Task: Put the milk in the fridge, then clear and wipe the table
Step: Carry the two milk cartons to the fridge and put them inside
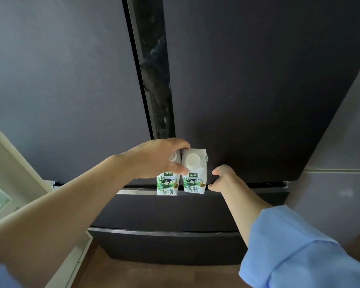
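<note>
Head view: the left hand holds two small milk cartons side by side in front of the dark fridge. Its grip is closed around their tops, thumb on the near side and fingers curled over the far side, so that the left carton's cap is mostly hidden while the right carton's white round cap shows fully. Both cartons stand upright, long axis vertical, caps up, printed fronts facing the camera. They touch each other along their sides. They hang just below the gap between the fridge's two upper doors, at the level of the seam above the fridge's drawer.

The right hand, in a blue sleeve, is just right of the cartons at the bottom edge of the fridge's right door. Its fingers curl under that edge, the grip closed on the door's lower lip. That door stands slightly ajar, showing a dark reflective strip beside the left door.
</note>
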A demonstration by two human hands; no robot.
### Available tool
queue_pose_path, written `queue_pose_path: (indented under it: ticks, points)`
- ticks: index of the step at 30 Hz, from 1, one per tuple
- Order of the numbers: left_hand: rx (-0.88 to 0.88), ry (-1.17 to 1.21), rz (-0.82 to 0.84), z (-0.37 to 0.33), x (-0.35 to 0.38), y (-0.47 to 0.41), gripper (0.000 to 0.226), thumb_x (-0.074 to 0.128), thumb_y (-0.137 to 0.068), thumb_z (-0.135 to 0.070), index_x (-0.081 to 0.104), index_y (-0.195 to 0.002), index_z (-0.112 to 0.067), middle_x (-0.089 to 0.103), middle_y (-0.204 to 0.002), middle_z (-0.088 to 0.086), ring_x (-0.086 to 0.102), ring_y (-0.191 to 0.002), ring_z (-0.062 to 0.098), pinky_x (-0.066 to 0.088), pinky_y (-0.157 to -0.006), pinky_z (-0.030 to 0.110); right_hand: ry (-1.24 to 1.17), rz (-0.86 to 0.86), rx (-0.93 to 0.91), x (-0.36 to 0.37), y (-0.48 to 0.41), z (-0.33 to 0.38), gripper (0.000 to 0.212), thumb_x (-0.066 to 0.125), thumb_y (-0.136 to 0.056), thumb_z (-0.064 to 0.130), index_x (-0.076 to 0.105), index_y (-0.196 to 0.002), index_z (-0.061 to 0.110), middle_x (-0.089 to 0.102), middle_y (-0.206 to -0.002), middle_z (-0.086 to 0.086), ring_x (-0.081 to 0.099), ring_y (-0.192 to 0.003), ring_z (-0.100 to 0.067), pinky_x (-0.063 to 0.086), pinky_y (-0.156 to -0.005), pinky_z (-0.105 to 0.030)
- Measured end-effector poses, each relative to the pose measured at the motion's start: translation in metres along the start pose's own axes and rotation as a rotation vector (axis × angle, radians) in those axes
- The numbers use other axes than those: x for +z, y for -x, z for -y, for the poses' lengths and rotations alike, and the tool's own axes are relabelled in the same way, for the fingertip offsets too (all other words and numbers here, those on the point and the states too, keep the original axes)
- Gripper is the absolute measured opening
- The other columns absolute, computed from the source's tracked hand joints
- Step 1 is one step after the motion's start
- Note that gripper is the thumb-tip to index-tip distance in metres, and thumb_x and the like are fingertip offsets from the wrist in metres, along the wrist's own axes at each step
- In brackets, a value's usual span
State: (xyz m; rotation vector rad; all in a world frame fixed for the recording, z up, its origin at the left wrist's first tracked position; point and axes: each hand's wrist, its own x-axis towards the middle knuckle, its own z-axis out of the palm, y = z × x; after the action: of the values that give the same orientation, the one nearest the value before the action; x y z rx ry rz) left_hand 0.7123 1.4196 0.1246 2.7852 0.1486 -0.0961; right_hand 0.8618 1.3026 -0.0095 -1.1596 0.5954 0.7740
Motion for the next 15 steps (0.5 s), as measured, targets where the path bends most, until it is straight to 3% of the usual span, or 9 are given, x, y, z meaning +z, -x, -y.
queue_pose_path:
  ticks: [6, 10, 15]
  points:
    - [-0.007, -0.033, 0.009, -0.008, 0.005, -0.006, 0.051, 0.07, -0.078, -0.042, 0.046, -0.123, -0.035, 0.05, -0.102, -0.022, 0.053, -0.092, 0.007, 0.04, -0.074, 0.021, -0.044, -0.052, -0.019, 0.001, -0.029, -0.003, 0.041, 0.043, -0.085, -0.005, 0.051, -0.124, 0.005, 0.042, -0.141, -0.015, 0.042, -0.13, -0.036, 0.033, -0.112, -0.048]
    - [0.005, -0.038, -0.001, -0.012, 0.009, -0.01, 0.05, 0.07, -0.078, -0.044, 0.047, -0.121, -0.036, 0.052, -0.101, -0.021, 0.054, -0.091, 0.007, 0.042, -0.076, 0.025, -0.081, -0.043, 0.014, 0.0, -0.034, -0.006, 0.017, 0.045, -0.081, -0.001, 0.048, -0.096, 0.007, 0.048, -0.134, -0.015, 0.049, -0.122, -0.036, 0.036, -0.109, -0.048]
    - [-0.014, -0.046, 0.0, -0.01, 0.02, -0.015, 0.052, 0.07, -0.078, -0.043, 0.046, -0.123, -0.034, 0.052, -0.104, -0.02, 0.054, -0.094, 0.008, 0.041, -0.078, 0.025, -0.15, -0.038, 0.025, -0.005, -0.044, -0.011, 0.042, 0.043, -0.063, -0.004, 0.043, -0.103, 0.009, 0.043, -0.134, -0.017, 0.044, -0.125, -0.038, 0.036, -0.108, -0.048]
